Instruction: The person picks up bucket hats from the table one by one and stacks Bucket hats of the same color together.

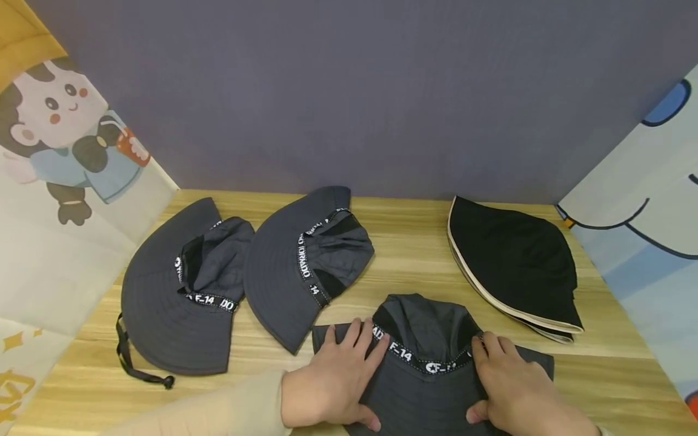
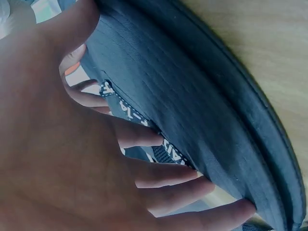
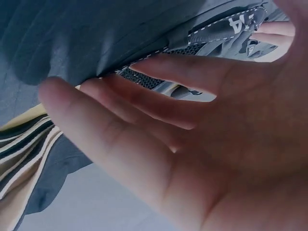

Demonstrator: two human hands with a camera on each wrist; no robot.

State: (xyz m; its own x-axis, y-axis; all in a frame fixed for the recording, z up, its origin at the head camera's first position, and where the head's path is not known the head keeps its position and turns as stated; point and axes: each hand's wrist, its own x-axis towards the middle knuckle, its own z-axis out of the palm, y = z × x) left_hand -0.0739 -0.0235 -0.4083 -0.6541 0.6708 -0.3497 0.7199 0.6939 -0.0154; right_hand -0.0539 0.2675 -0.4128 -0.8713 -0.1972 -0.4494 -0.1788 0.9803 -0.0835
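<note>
A dark grey brimmed hat with a white-lettered band lies at the front of the table, its crown pointing away from me. My left hand rests on the left of its brim, fingers spread and fairly straight. On the brim's right side lies my right hand, fingertips by the band. In the left wrist view, extended fingers touch the brim. The right wrist view shows straight fingers along the band and brim. Parts of the brim are hidden beneath both hands.
Two similar grey hats lie folded at the left: one with a cord and toggle, the other beside it. A black hat with cream edging lies at the right. A grey panel stands behind the wooden table.
</note>
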